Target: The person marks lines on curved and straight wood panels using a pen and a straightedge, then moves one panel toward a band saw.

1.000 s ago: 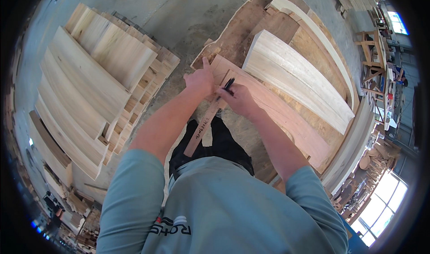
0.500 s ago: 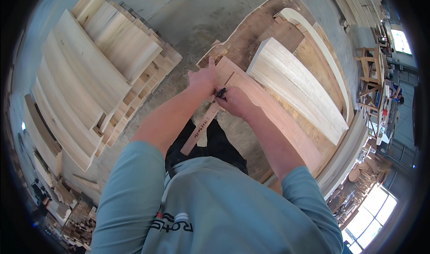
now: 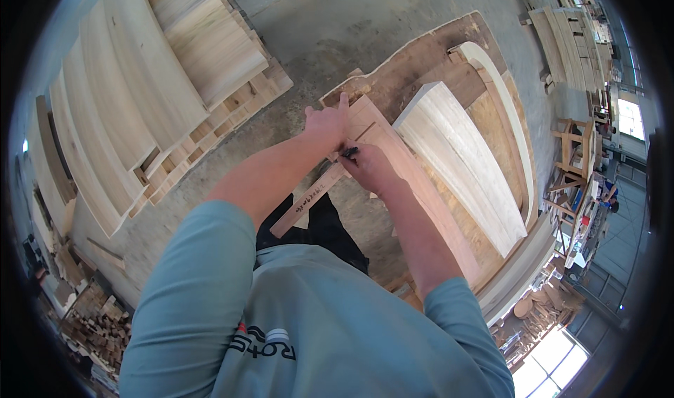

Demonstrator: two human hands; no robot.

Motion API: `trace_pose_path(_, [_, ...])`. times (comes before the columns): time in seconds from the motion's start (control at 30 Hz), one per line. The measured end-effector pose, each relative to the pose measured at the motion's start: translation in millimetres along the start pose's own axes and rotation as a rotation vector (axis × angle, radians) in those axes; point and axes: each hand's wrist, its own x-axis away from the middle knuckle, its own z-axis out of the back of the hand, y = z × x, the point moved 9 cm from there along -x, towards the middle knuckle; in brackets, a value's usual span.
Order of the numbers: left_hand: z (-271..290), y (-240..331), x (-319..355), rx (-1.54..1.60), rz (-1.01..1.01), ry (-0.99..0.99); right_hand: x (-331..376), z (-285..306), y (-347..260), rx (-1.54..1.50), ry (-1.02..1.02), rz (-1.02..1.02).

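Item: my left hand, fingers extended flat, pressing on the wooden straightedge strip where it crosses the reddish plank. Item: my right hand, curled closed around a dark marker, tip at the strip's edge. Item: pale curved board stack just beside the plank; further boards on pallet to my left, across concrete floor

both forearms come up from the lower edge and meet near the middle of the view. the left hand lies flat, palm down, fingers stretched away from the body and held together — the arm bare below a rolled teal sleeve. the right hand sits just beside it, touching at the thumb side, fingers curled tight in a writing grip — wrist bent slightly inward.
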Motion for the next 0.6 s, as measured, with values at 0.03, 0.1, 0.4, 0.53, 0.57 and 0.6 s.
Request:
trace_pose_path(0.03, [0.2, -0.1, 0.3, 0.003, 0.003, 0.007, -0.1, 0.4, 0.0, 0.014, 0.008, 0.020])
trace_pose_path(0.1, [-0.1, -1.0, -0.7, 0.010, 0.004, 0.022, -0.4, 0.9, 1.2, 0.040, 0.024, 0.060])
trace_pose_path(0.4, [-1.7, -1.3, -1.7, 0.015, -0.002, 0.028, -0.4, 0.6, -1.0, -0.006, 0.030, 0.057])
trace_pose_path(0.53, [-1.8, -2.1, -3.1, 0.018, 0.003, 0.036, -0.7, -0.7, 1.3, 0.012, 0.055, 0.064])
trace_pose_path(0.57, [-1.8, -2.3, -3.7, 0.020, 0.004, 0.039, -0.9, -1.3, 0.7, -0.005, 0.057, 0.069])
trace_pose_path(0.6, [-1.8, -2.5, -3.6, 0.022, 0.006, 0.038, -1.0, -1.6, 0.4, -0.021, 0.058, 0.075])
